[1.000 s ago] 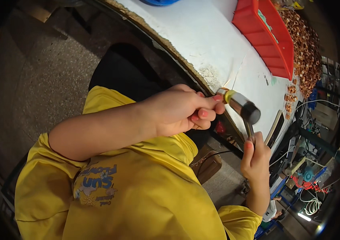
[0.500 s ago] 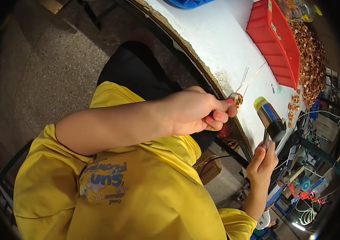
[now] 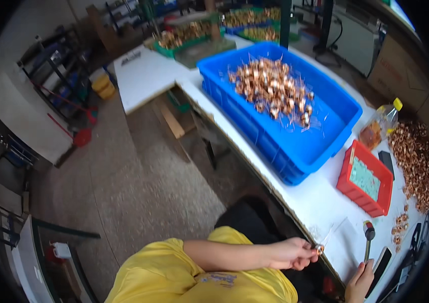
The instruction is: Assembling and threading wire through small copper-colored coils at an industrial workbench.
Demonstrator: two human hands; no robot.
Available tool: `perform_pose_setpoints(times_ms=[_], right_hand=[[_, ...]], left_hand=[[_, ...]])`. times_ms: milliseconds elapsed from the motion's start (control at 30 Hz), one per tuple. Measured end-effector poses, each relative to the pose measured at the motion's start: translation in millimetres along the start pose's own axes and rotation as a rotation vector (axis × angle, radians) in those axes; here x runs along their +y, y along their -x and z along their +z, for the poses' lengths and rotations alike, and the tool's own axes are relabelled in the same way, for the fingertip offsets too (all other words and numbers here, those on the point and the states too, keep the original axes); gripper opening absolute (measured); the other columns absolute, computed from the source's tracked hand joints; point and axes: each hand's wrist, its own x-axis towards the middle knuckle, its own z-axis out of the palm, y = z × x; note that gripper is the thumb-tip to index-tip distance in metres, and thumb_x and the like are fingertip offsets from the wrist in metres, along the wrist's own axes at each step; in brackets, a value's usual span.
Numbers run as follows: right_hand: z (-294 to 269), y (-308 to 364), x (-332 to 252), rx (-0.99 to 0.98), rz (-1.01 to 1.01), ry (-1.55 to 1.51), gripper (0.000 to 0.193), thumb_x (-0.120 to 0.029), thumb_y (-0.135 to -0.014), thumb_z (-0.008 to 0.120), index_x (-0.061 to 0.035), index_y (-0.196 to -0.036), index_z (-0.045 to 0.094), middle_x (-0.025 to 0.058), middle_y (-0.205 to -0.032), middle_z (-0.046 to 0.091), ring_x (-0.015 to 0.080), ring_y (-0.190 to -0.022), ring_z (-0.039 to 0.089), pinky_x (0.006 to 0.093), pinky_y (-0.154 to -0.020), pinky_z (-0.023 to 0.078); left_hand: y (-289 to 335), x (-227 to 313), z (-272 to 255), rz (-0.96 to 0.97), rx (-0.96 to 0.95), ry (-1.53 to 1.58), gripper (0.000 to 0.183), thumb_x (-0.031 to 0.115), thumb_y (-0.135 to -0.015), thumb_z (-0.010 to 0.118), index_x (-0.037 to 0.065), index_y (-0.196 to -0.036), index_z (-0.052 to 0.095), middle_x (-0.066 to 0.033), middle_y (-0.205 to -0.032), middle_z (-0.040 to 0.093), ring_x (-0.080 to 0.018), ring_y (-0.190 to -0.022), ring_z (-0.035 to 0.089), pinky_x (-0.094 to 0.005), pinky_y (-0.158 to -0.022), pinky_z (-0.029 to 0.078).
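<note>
A small copper coil [image 3: 319, 249] with thin wire leads is pinched in the fingertips of my left hand [image 3: 295, 253], at the near edge of the white table. To the right, my right hand [image 3: 361, 283] grips the thin metal handle of a mallet [image 3: 369, 232]. Its head is dark, with a reddish and a yellowish part, and it is held over the tabletop, apart from the coil. My fingers partly hide the coil.
A large blue bin [image 3: 275, 151] of copper coils stands on the white table [image 3: 149, 76]. Nearer are a red tray [image 3: 345, 177] of pale green pieces, a coil heap [image 3: 412, 156], a clear bottle [image 3: 387, 116] with a yellow cap, and a few loose coils [image 3: 400, 224]. Green trays [image 3: 184, 38] sit farther back.
The view has swung up and left, bringing the blue bin and the floor beyond into sight. Both hands appear lower in the picture, still holding the coil and the mallet.
</note>
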Motion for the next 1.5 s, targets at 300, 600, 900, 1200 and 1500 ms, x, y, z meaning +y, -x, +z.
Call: perform_pose_setpoints(times_ms=[300, 600, 900, 1200, 1500], right_hand=[[35, 7, 34, 0.222, 0.025, 0.581, 0.020, -0.017, -0.095, 0.046, 0.0006, -0.102, 0.051, 0.0084, -0.069, 0.048, 0.0221, -0.054, 0.044, 0.0310, -0.053, 0.041], [36, 5, 4, 0.187, 0.131, 0.617, 0.022, -0.022, -0.089, 0.057, -0.0015, -0.096, 0.054, 0.0103, -0.084, 0.048, 0.0228, -0.068, 0.046, 0.0313, -0.063, 0.042], [31, 8, -1, 0.348, -0.013, 0.554, 0.020, -0.017, -0.083, 0.065, -0.0017, -0.092, 0.056, 0.0108, -0.091, 0.047, 0.0206, -0.077, 0.044, 0.0288, -0.069, 0.040], [33, 7, -2, 0.358, 0.025, 0.418, 0.020, -0.015, -0.082, 0.066, -0.0002, -0.092, 0.055, 0.0107, -0.089, 0.047, 0.0207, -0.076, 0.044, 0.0291, -0.068, 0.040], [31, 6, -1, 0.362, -0.047, 0.431, 0.020, -0.015, -0.081, 0.065, -0.0004, -0.089, 0.054, 0.0113, -0.085, 0.048, 0.0227, -0.075, 0.044, 0.0317, -0.067, 0.040]], left_hand=[[43, 28, 45, 0.148, -0.013, -0.353, 0.016, 0.009, -0.094, 0.050, 0.003, -0.107, 0.045, -0.0094, -0.085, 0.058, -0.0082, -0.056, 0.047, -0.0171, -0.046, 0.034], [42, 33, 60, 0.137, 0.042, -0.370, 0.016, 0.011, -0.094, 0.052, 0.004, -0.105, 0.044, -0.0084, -0.084, 0.058, -0.0074, -0.057, 0.048, -0.0175, -0.046, 0.036], [34, 28, 67, 0.200, 0.085, -0.549, 0.013, 0.014, -0.095, 0.052, 0.005, -0.096, 0.043, -0.0093, -0.082, 0.060, -0.0074, -0.055, 0.049, -0.0176, -0.046, 0.036], [25, 18, 69, 0.192, 0.103, -0.706, 0.013, 0.014, -0.095, 0.051, 0.005, -0.094, 0.042, -0.0103, -0.080, 0.061, -0.0077, -0.054, 0.049, -0.0178, -0.046, 0.037], [24, 7, 76, 0.366, 0.201, -0.995, 0.014, 0.010, -0.092, 0.055, 0.001, -0.095, 0.044, -0.0082, -0.077, 0.061, -0.0105, -0.052, 0.052, -0.0200, -0.046, 0.040]])
